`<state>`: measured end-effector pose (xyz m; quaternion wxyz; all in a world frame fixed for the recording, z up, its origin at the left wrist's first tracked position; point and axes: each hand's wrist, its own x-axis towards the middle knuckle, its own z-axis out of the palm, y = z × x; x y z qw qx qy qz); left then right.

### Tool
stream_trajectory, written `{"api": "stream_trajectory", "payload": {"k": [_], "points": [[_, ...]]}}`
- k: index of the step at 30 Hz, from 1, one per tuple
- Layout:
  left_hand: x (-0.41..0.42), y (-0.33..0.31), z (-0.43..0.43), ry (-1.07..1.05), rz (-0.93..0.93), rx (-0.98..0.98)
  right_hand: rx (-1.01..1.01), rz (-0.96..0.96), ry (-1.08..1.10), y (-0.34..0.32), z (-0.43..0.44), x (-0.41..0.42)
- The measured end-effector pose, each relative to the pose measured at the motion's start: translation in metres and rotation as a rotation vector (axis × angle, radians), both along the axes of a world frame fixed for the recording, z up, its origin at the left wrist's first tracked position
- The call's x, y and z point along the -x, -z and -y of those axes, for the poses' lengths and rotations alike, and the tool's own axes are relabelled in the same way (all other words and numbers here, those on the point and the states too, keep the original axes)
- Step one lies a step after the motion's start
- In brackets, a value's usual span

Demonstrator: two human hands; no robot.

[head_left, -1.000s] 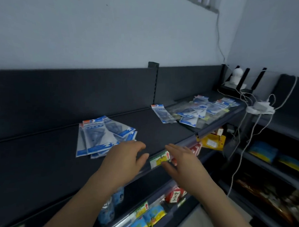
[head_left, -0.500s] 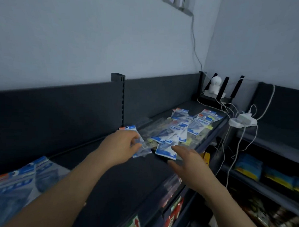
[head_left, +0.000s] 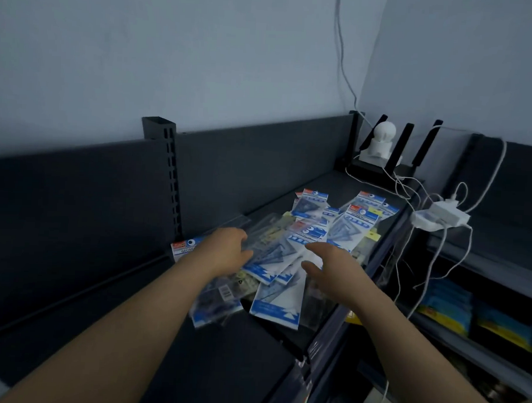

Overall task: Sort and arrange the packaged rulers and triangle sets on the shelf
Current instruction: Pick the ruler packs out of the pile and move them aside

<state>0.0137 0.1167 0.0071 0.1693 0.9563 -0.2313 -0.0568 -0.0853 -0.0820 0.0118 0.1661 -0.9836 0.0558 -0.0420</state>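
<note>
A loose heap of packaged rulers and triangle sets (head_left: 312, 233), in clear sleeves with blue and white header cards, lies on the dark top shelf (head_left: 131, 332). My left hand (head_left: 226, 251) rests on the heap's left side with its fingers curled down onto a clear packet (head_left: 266, 231); its grip is hidden. Another packet (head_left: 186, 246) lies under that wrist. My right hand (head_left: 332, 268) hovers over the heap's right front with fingers spread and nothing in it. A white-backed packet (head_left: 277, 305) sits nearest me.
A slotted upright post (head_left: 165, 166) divides the shelf's back panel. At the far right corner stand a white camera (head_left: 381, 139), black antennas and a white power adapter (head_left: 441, 213) with dangling cables. Lower shelves at the right hold blue and yellow goods (head_left: 449, 303).
My view has swung right, from the sorted stack on the left to the unsorted heap. Both hands have reached forward onto it, the left farther in than half a second ago.
</note>
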Motion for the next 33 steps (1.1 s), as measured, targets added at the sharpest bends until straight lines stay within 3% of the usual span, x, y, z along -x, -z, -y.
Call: {"api": "stream_trajectory", "payload": {"k": [8,20,26,29,33], "points": [[-0.040,0.014,0.042,-0.142,-0.106,0.036,0.024,0.005,-0.121,0.005,0.048,-0.086],[-0.064,0.020,0.054,-0.297,-0.059,0.144,0.129,-0.106,-0.400,0.007,0.088,-0.167],[-0.072,0.011,0.046,-0.393,-0.024,0.222,0.025,-0.004,-0.217,0.002,0.110,-0.181],[-0.075,0.013,0.050,-0.413,-0.077,0.121,0.017,0.017,-0.137,-0.001,0.116,-0.181],[-0.077,0.012,0.064,-0.409,-0.136,-0.030,-0.242,-0.027,-0.145,0.004,0.106,-0.175]]}}
